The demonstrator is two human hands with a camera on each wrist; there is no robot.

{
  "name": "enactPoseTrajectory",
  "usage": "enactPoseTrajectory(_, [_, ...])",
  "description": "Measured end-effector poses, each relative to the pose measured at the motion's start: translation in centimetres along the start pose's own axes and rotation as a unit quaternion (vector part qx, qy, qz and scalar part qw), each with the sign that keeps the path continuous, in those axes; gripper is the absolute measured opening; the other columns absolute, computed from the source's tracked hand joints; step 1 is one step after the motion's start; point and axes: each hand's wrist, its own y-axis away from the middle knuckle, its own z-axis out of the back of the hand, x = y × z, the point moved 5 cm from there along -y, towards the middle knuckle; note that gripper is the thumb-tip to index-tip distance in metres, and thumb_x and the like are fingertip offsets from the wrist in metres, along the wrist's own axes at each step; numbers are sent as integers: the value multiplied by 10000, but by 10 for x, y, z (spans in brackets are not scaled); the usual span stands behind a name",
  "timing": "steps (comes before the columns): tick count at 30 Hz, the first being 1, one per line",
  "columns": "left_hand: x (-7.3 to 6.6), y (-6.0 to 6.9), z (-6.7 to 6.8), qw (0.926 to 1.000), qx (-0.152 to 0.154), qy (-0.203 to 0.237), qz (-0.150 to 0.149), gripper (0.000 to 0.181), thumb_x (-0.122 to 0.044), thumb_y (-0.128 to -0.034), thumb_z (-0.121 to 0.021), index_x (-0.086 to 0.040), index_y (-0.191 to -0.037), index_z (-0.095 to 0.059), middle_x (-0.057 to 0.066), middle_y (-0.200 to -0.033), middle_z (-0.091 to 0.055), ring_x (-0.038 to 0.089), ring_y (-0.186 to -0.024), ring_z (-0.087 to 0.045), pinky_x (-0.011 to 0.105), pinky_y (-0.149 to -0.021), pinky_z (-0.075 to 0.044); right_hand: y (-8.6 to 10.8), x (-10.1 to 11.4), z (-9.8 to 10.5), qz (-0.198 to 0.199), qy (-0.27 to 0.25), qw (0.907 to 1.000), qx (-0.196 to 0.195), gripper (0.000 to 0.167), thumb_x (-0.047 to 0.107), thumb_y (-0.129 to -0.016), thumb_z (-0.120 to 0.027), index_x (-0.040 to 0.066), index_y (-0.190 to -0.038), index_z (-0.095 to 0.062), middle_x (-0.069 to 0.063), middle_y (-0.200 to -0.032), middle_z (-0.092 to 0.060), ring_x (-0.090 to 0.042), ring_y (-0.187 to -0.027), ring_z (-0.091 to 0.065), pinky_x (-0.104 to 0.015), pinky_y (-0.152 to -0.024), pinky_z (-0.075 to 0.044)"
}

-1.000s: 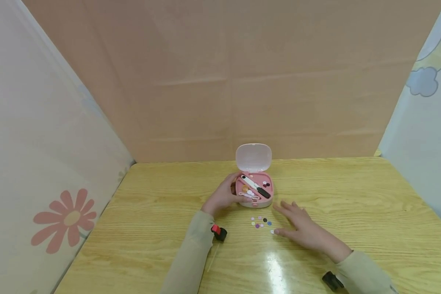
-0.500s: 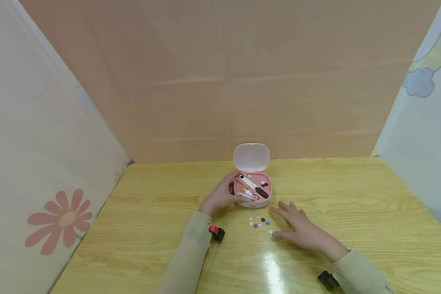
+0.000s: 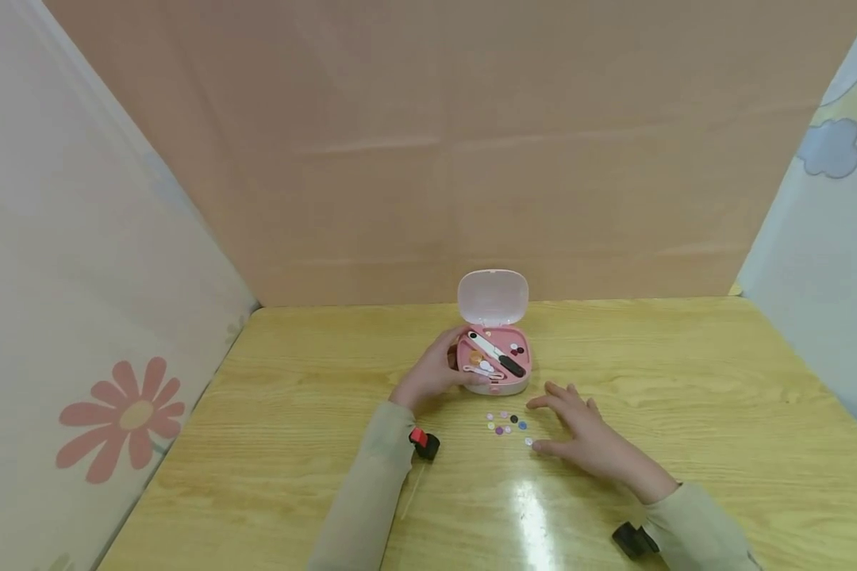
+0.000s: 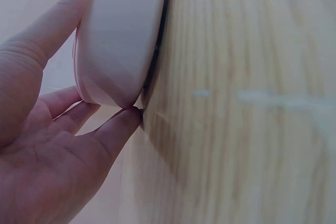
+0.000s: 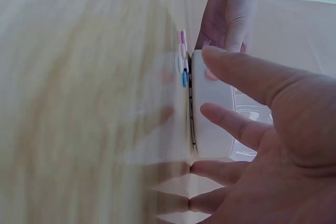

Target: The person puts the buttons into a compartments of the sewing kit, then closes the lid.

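- The pink box (image 3: 509,389) stands upright on the table (image 3: 293,412), near the middle of its far edge, with the lid (image 3: 493,297) raised
- Inside the box, a white and black tool (image 3: 496,354) lies diagonally
- The left hand (image 3: 432,377) holds the box at its left side, the thumb on the front wall and the fingers curled around the left end
- Several small buttons (image 3: 514,419) lie on the table just in front of the box
- The right hand (image 3: 578,432) has its fingers spread, its thumb just beside a white button (image 3: 528,442)
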Motion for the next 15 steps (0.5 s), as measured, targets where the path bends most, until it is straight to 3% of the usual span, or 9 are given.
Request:
enactPoseTrajectory(9, [2, 5, 1, 9998, -88, -108, 148, 907, -173, -720, -851, -214, -1475, -351, -27, -1353, -424, 145, -1147, -504, 304, -981, -422, 0, 1, -3, -46, -245, 9997, -25, 377, 250, -809, -766, 142, -1138, -617, -369, -1443, -244, -624, -1308, -27, -749, -968, 73])
enactPoseTrajectory(15, [-1, 0, 2, 9996, -128, -216, 157, 912, -227, -713, -856, -232, -1476, -356, -45, -1360, -425, 136, -1172, -491, 292, -994, -409, -1, -1, -3, -20, -250, 9996, -113, 238, 208, -808, -772, 182, -1016, -660, -374, -1442, -239, -626, -1310, -13, -737, -981, 82])
